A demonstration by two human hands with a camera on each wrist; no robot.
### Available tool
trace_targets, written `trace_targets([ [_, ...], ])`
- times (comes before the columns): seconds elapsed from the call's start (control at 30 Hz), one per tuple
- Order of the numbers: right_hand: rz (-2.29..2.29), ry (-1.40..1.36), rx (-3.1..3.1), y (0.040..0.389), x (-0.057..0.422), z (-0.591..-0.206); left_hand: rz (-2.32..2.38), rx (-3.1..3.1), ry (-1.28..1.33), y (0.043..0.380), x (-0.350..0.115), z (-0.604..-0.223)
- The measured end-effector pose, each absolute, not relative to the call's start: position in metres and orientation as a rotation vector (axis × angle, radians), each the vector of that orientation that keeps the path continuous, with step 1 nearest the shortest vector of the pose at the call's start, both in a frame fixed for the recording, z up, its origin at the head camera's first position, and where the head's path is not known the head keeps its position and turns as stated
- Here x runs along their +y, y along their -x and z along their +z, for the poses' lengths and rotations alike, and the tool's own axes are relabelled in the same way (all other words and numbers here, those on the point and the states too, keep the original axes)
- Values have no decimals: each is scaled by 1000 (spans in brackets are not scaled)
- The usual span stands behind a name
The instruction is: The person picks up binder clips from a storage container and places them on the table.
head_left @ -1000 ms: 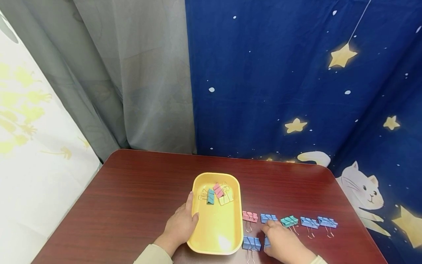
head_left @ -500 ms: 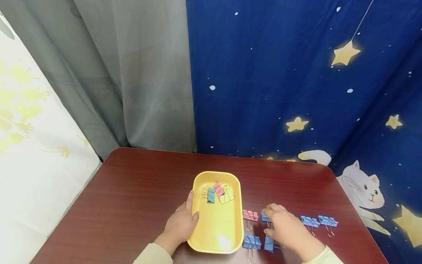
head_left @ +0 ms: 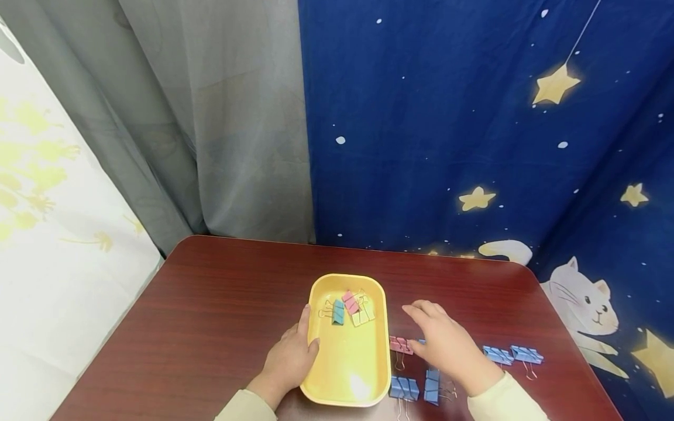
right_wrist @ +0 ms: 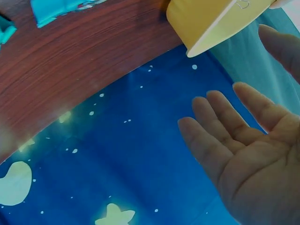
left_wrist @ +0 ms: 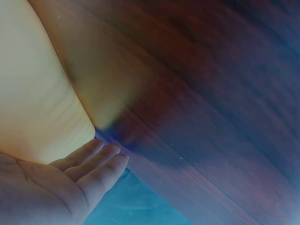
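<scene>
Right hand [head_left: 446, 342] hovering wide, empty | pink clip [head_left: 398, 344] lying near thumb, likely light, stiff: pinch body | left hand [head_left: 288, 356] touching tray [head_left: 342, 365], fingers straight

Head cam high, fwd/down, wrist cams close, tilted; all incl. tray [head_left: 344, 359]

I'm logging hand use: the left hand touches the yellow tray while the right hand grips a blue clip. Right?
Not quite: the right hand grips nothing, as the right wrist view shows. The left hand does touch the yellow tray.

Grey curtain [head_left: 253, 117], starry blue curtain [head_left: 421, 117] behind table [head_left: 237, 280].
</scene>
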State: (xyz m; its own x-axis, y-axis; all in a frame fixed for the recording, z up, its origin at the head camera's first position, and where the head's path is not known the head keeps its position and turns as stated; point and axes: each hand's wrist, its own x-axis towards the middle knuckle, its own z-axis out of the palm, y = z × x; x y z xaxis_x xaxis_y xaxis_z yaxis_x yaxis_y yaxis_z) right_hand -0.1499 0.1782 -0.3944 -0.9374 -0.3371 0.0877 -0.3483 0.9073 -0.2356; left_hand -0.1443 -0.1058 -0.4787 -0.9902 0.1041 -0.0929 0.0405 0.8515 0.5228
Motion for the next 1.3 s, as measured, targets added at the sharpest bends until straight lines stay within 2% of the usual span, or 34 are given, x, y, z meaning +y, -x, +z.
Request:
trace_targets([
  [1.3, 450, -943, -2975, 206, 93, -395, 800, 2925, -119, 144, -105, -478],
])
